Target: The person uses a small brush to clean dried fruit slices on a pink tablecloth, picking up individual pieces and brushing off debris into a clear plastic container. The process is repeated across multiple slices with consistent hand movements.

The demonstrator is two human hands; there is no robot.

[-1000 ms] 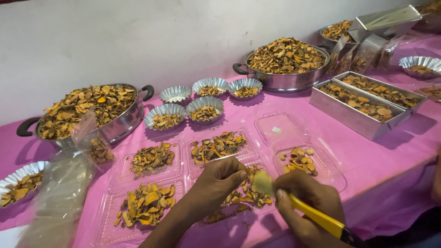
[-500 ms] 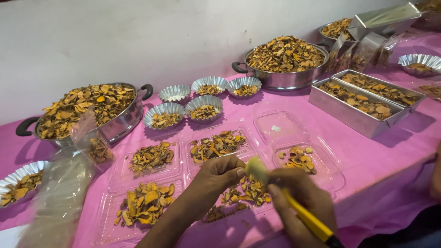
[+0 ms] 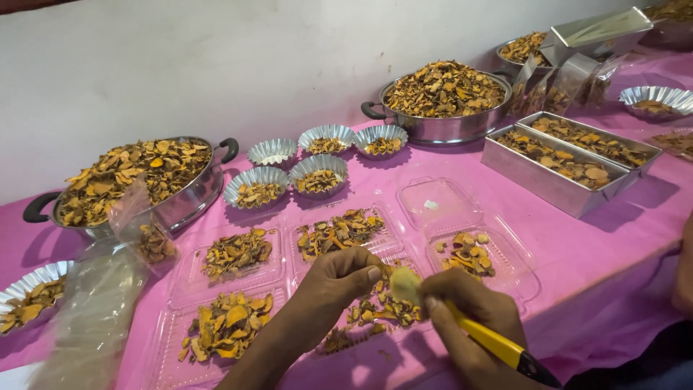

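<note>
Right hand is clenching a yellow-handled knife, left hand is pinching a small yellowish piece against its blade end, both hovering over the clear plastic tray of dried orange slices, just in front of the fluted foil cups on the pink tabletop.

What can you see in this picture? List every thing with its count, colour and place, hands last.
Large pans: two in full view, silver, heaped with orange-brown slices, back left and back centre.
Fluted cups: five, silver, between the pans.
Clear trays: several, on the pink cloth.
Loaf tins: two, silver, right.
Plastic bag: one, clear, left.
Yellow piece: one, between both hands.
Knife: one, yellow handle, right hand.
Left hand: fingers on the piece.
Right hand: grips knife.
</note>
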